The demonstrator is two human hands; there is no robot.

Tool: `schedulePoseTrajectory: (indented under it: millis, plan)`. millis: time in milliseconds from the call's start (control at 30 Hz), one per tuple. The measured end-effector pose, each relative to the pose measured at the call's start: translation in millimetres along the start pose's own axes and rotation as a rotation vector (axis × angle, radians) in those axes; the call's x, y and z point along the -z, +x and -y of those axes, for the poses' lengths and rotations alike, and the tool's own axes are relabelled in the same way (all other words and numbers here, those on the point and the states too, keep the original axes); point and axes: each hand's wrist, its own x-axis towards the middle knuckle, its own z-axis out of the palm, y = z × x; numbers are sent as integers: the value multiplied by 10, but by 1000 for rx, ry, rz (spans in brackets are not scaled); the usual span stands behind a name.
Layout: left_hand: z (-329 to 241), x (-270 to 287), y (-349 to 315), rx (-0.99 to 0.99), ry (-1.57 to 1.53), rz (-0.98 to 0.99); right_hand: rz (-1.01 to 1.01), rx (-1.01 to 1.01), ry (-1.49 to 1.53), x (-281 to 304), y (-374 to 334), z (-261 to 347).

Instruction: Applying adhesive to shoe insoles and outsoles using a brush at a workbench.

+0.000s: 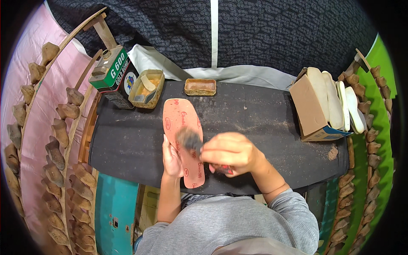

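Above the black table (pixel 255 114), the insole (pixel 193 162) is clamped at its left edge by the left hand (pixel 171 160). A blurred dark tool (pixel 190 139) is gripped by the right hand (pixel 229 152), over the insole's middle; whether insole and tool touch cannot be told.
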Motion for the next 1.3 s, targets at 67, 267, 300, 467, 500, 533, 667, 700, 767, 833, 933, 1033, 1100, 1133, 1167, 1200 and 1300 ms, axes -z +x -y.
schedulePoseTrajectory:
  millis: [67, 267, 300, 467, 500, 533, 667, 700, 767, 833, 933, 1033, 1100, 1133, 1167, 1200, 1300]
  plan:
    - [19, 40, 2, 16, -91, 48, -58, 8, -112, 35, 84, -54]
    - [-76, -19, 80, 14, -34, -42, 99, -8, 71, -118, -77, -8]
    - [-61, 101, 116, 26, 12, 27, 131, -24, 89, -140, -94, 26]
    - [-67, -113, 131, -3, -114, -198, -23, -116, 125, -58, -68, -86]
    - [-83, -184, 142, 0, -236, -355, -105, -167, 52, -36, -70, -140]
    - [-64, -86, 134, -4, -236, -357, -186, -213, -18, -14, -63, -195]
    - [58, 361, 158, -6, -11, -25, -385, -413, -212, -79, -156, -601]
    - [66, 344, 165, -2, -18, -46, -413, -466, -189, -102, -194, -769]
    - [73, 323, 163, 1, -26, -73, -413, -511, -239, -149, -234, -1100]
    - [72, 306, 162, 13, -31, -78, -391, -507, -292, -223, -316, -1471]
    - [73, 291, 156, 19, -28, -95, -340, -593, -284, -322, -460, -1911]
    - [79, 334, 140, 32, -29, -56, -304, -634, -304, -366, -539, -2157]
    - [95, 400, 152, 39, -46, -75, -297, -637, -307, -388, -578, -2235]
    - [95, 428, 154, 49, -62, -93, -290, -648, -296, -391, -554, -2228]
    - [89, 439, 154, 46, -63, -97, -284, -659, -285, -393, -531, -2221]
    - [83, 447, 155, 36, -62, -109, -281, -658, -282, -402, -513, -2204]
    - [68, 395, 165, 19, -56, -116, -335, -638, -264, -383, -516, -2171]
